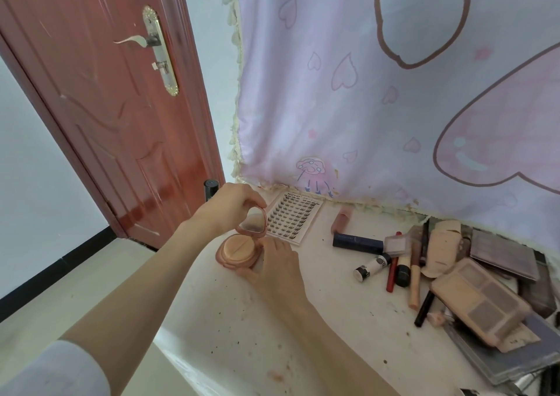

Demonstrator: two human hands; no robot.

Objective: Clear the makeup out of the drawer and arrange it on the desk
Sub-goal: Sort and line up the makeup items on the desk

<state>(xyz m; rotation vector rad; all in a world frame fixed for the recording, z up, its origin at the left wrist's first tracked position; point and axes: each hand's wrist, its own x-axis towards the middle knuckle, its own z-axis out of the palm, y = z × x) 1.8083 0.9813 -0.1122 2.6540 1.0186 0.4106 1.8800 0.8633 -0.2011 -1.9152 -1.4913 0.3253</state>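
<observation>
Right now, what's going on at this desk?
A person is handling a pink powder compact on the white desk. The left hand holds its hinged mirror lid up, while the right hand steadies the base, puff showing inside. Behind it lies a lash card. To the right, a loose pile of makeup with tubes, sticks and palettes waits unsorted.

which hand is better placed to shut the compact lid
Left. The left hand already pinches the raised lid of the compact, so it can likely press it down. The right hand grips the base.
</observation>
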